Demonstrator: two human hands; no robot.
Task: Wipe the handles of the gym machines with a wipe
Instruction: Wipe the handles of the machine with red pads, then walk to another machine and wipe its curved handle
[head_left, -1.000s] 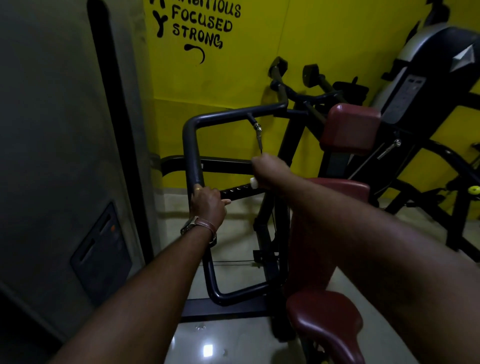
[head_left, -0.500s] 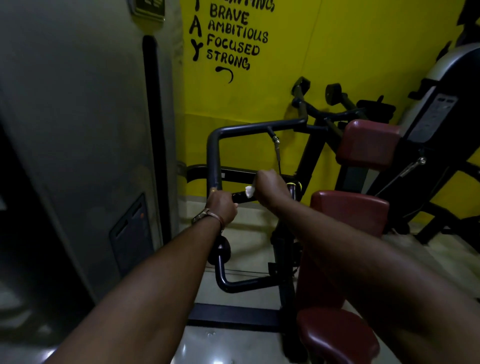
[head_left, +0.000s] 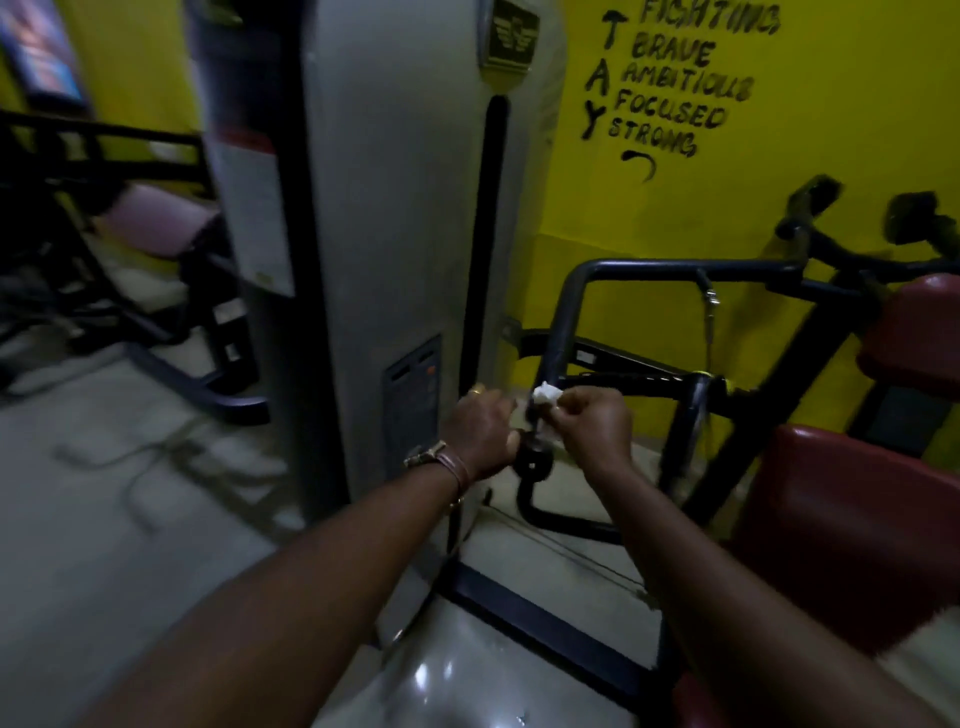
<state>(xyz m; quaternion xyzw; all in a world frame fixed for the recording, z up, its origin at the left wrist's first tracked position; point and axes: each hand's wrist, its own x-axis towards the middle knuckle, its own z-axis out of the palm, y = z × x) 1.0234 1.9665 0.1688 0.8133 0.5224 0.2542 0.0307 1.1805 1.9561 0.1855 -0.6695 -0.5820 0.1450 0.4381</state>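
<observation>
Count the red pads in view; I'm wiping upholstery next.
2 red pads: upper pad at the right edge, lower pad beneath it. Others may be hidden out of frame.

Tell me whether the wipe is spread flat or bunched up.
Bunched up: the wipe shows as a small white wad pinched in the right hand against the black handle.

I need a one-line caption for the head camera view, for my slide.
Right hand holds a white wipe against a black machine handle while the left hand grips it.

Left hand (head_left: 480, 431) hides the handle (head_left: 532, 415); the far machines (head_left: 104, 234) are blurred.
</observation>
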